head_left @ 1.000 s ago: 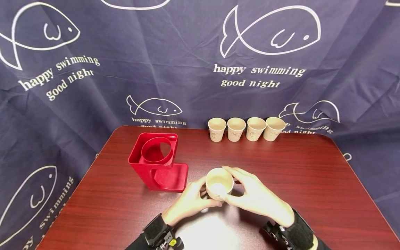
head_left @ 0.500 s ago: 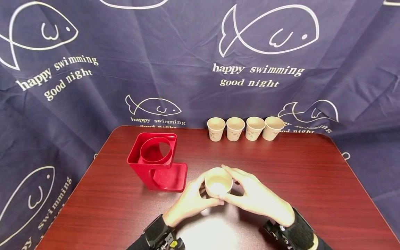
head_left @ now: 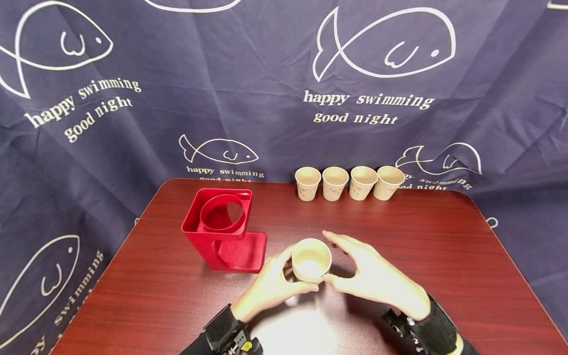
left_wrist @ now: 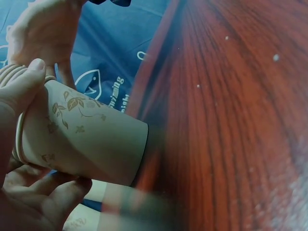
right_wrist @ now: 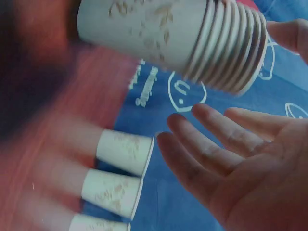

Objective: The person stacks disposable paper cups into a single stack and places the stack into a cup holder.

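A stack of nested paper cups (head_left: pixel 311 257) stands mouth up at the table's near middle. Several stacked rims show in the right wrist view, above a printed leaf pattern on the cup wall (right_wrist: pixel 144 29). My left hand (head_left: pixel 271 287) grips the stack from the left, its thumb and fingers curled around the upper part near the rims (left_wrist: pixel 19 130). To the right of the stack, my right hand (head_left: pixel 377 276) has its fingers spread and apart from the cups. Its thumb tip is close to the near rim; I cannot tell whether it touches.
Left of the hands stands a red plastic stand (head_left: pixel 217 246) with a round ring on top and a flat base. Several single paper cups (head_left: pixel 335 183) stand upright in a row along the table's back edge. A dark blue fish-print cloth (head_left: pixel 275 74) hangs behind.
My right hand has let go of the cup stack and drawn slightly to the right, its fingers opening. The left hand and the stack have stayed in place.
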`<action>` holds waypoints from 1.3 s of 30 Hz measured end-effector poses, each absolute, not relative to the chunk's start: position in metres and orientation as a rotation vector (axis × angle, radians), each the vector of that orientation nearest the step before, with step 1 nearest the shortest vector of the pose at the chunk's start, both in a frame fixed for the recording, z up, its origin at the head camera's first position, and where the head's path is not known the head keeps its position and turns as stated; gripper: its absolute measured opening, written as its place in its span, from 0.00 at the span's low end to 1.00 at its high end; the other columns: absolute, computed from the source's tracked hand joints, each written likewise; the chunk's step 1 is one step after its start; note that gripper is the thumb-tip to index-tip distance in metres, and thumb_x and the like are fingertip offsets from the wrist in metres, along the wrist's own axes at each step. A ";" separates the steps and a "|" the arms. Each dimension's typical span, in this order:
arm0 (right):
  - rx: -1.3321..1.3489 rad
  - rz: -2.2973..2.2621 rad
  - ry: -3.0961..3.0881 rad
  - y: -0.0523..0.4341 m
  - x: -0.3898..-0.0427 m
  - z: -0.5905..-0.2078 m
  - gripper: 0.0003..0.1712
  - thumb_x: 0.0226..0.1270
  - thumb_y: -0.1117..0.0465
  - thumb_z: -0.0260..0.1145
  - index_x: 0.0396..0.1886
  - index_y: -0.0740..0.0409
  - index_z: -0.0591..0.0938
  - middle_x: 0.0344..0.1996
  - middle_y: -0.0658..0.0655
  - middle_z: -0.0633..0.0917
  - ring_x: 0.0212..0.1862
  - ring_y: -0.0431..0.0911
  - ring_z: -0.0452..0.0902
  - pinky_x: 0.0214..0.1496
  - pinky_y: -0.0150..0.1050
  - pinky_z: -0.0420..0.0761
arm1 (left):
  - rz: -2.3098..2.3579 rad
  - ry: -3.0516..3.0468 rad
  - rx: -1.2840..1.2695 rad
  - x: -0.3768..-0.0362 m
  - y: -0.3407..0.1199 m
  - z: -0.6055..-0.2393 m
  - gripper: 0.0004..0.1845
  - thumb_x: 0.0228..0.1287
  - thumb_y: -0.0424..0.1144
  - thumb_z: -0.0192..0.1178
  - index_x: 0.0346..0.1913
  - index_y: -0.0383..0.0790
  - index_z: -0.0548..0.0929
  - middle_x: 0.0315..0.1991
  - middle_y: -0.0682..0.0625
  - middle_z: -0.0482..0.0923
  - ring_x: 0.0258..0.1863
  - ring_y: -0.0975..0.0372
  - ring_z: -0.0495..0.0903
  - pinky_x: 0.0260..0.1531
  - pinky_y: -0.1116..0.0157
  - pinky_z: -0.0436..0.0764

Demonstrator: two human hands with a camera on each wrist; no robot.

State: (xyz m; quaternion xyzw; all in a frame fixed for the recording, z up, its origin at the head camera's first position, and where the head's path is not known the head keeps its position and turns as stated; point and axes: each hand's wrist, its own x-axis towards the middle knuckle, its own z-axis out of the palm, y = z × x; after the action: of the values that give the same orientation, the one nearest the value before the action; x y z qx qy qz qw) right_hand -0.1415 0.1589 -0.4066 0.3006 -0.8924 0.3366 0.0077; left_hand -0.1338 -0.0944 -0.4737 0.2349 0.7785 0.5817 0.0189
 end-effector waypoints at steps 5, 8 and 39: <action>0.898 1.022 -2.776 0.174 -0.146 -0.399 0.45 0.57 0.50 0.80 0.74 0.43 0.71 0.68 0.44 0.78 0.69 0.42 0.75 0.70 0.30 0.70 | 1.815 2.402 0.715 -0.134 -0.094 -0.473 0.40 0.51 0.46 0.82 0.68 0.54 0.75 0.54 0.53 0.86 0.54 0.59 0.86 0.57 0.66 0.84; 0.875 1.000 -2.743 0.181 -0.150 -0.396 0.45 0.57 0.52 0.80 0.74 0.45 0.72 0.66 0.47 0.81 0.67 0.43 0.77 0.69 0.24 0.69 | 1.810 2.405 0.707 -0.134 -0.094 -0.472 0.41 0.50 0.46 0.82 0.68 0.54 0.75 0.54 0.52 0.86 0.53 0.57 0.86 0.56 0.65 0.84; 0.794 0.960 -2.710 0.202 -0.182 -0.390 0.44 0.57 0.61 0.79 0.74 0.53 0.72 0.61 0.57 0.85 0.60 0.54 0.83 0.60 0.56 0.80 | 1.809 2.385 0.630 -0.133 -0.093 -0.470 0.43 0.47 0.48 0.84 0.68 0.56 0.75 0.54 0.55 0.85 0.53 0.59 0.85 0.59 0.66 0.82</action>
State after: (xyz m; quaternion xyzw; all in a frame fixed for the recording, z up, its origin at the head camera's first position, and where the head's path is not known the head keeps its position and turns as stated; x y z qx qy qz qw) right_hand -0.1823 0.2018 -0.3905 0.2654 -0.9057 0.3208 0.0795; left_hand -0.1326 -0.0931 -0.4697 0.2056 0.7790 0.5909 0.0410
